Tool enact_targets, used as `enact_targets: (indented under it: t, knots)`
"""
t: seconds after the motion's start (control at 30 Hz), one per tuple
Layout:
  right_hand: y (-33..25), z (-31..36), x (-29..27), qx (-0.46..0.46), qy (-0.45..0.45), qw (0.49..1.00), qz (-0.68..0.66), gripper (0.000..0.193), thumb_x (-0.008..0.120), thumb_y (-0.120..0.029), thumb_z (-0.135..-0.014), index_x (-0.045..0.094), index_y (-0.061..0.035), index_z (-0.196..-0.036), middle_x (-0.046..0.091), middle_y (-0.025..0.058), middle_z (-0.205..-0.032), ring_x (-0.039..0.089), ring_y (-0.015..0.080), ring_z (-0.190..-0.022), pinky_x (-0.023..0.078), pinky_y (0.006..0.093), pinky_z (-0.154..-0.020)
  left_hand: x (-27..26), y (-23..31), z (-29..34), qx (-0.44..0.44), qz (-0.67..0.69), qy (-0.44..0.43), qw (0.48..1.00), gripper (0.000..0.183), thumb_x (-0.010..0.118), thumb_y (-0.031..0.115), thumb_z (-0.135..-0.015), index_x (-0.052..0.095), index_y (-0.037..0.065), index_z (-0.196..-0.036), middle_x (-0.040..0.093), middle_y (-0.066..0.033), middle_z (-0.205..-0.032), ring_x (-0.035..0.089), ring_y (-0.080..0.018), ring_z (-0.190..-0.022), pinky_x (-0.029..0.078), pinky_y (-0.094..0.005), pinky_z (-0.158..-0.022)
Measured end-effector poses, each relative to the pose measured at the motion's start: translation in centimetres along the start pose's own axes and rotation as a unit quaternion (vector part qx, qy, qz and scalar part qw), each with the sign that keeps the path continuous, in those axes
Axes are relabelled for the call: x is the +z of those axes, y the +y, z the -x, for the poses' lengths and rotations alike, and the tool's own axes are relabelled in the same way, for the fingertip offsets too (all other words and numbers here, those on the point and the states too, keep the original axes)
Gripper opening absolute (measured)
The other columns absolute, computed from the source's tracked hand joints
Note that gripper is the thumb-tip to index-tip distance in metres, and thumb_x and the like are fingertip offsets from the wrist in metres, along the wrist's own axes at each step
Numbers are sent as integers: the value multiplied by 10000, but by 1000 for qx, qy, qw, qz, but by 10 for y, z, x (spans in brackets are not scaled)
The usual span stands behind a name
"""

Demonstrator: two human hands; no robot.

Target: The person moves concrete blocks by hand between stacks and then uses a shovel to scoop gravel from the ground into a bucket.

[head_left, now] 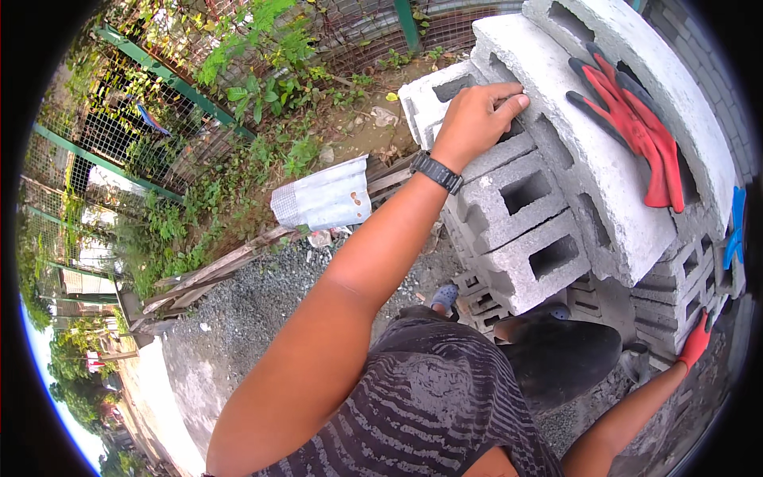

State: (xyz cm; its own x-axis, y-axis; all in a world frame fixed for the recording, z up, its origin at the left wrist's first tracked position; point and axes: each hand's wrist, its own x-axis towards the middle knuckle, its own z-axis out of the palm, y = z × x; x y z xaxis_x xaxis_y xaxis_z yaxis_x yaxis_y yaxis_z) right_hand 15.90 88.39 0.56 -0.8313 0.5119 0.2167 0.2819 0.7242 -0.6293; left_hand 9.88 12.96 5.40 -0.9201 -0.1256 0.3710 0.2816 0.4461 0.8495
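Note:
My left hand [481, 119] is bare, with a dark watch [436, 172] at the wrist. Its thumb and bent forefinger come close together at the edge of a long pale concrete block [569, 127]; the other fingers are hidden, so I cannot make out what they hold. Below it stand grey hollow concrete blocks [509, 222], stacked with their openings toward me. At the lower right my right hand [698, 340], in a red glove, grips the end of a hollow concrete block [675, 314] in another stack. Loose red-and-grey work gloves [636, 127] lie across the pale block.
A blue strip-like thing [733, 226] hangs at the far right of the stacks. Left of the blocks lie a bent metal sheet [326, 195], wooden boards [214, 266] and gravel [278, 290]. A green-framed mesh fence [119, 147] with plants runs behind. My legs stand close below the blocks.

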Motion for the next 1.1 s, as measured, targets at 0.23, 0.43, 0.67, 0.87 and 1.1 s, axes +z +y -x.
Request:
enact_targets:
  t: [0.23,0.43,0.67,0.87,1.1]
  knots:
    - [-4,0,4,9,0,999,41,639,572,-450,-1002,568,30,-1424,578,200,-1470,544,312,-1344,385,386,-1114,2,-14,-1,12,10,37,999,262,725,271,-954,755,28,-1046,657,-37,-631,616,-103,-593,463,-289,-580]
    - [0,0,5,3,-11,1000,14,620,551,-438,-1016,557,12,-1443,570,192,-1482,528,307,-1365,371,371,-1134,1,-7,1,38,-25,61,997,199,754,222,-912,756,37,-985,629,-26,-618,551,-99,-558,426,-282,-557]
    - [-4,0,0,22,-8,1000,20,625,565,-426,-1014,549,28,-1443,569,201,-1478,536,308,-1354,374,370,-1134,2,-6,2,51,-16,79,995,198,763,212,-892,768,38,-986,617,-45,-638,517,-111,-579,415,-295,-554]
    - [-18,8,4,34,1,999,-23,639,579,-440,-1010,546,22,-1450,580,190,-1468,553,295,-1336,390,371,-1124,5,-10,0,40,-51,59,996,315,676,289,-950,754,30,-1110,689,-89,-665,668,-198,-623,514,-340,-631]
    - [-27,13,0,71,-2,997,29,678,584,-494,-994,549,0,-1458,581,183,-1468,566,299,-1325,401,382,-1120,4,-12,1,61,-47,36,996,337,640,299,-969,747,35,-1149,712,-124,-685,730,-232,-664,545,-356,-674]
